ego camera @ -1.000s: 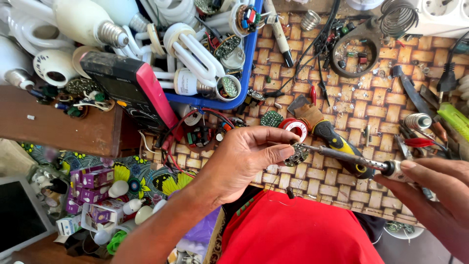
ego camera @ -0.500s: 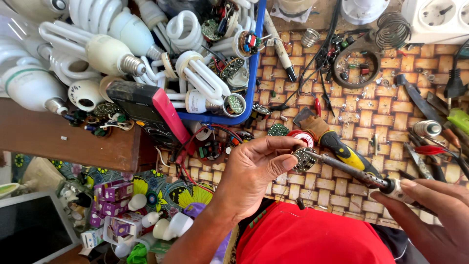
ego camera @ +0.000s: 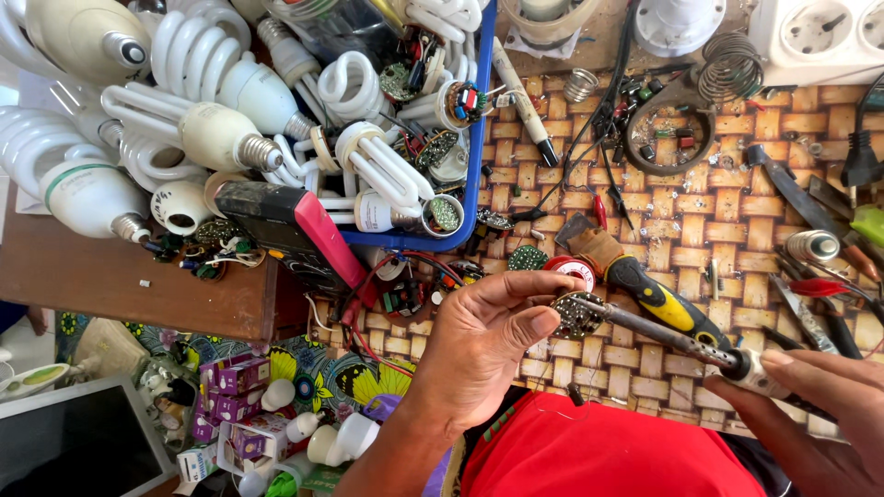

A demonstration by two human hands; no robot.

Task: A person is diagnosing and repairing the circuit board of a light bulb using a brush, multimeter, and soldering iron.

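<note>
My left hand (ego camera: 483,345) pinches a small round circuit board (ego camera: 577,316) between thumb and fingers, held above the woven mat (ego camera: 737,230). My right hand (ego camera: 815,405) grips the handle of a soldering iron (ego camera: 677,339). The iron's metal shaft runs left and its tip touches the board. A thin strand of solder wire (ego camera: 552,405) hangs below my left hand, over the red cloth (ego camera: 608,456) on my lap.
A blue tray (ego camera: 474,166) full of spiral lamp bulbs (ego camera: 212,129) and circuit boards lies at upper left. A yellow-handled tool (ego camera: 645,285), red solder spool (ego camera: 573,269), pliers (ego camera: 792,193), white socket strip (ego camera: 820,37) and springs lie on the mat. Boxed bulbs (ego camera: 258,433) sit lower left.
The view has shifted downward, so the tray sits lower in the picture. My left hand has turned the board slightly, and the iron's tip stays against it.
</note>
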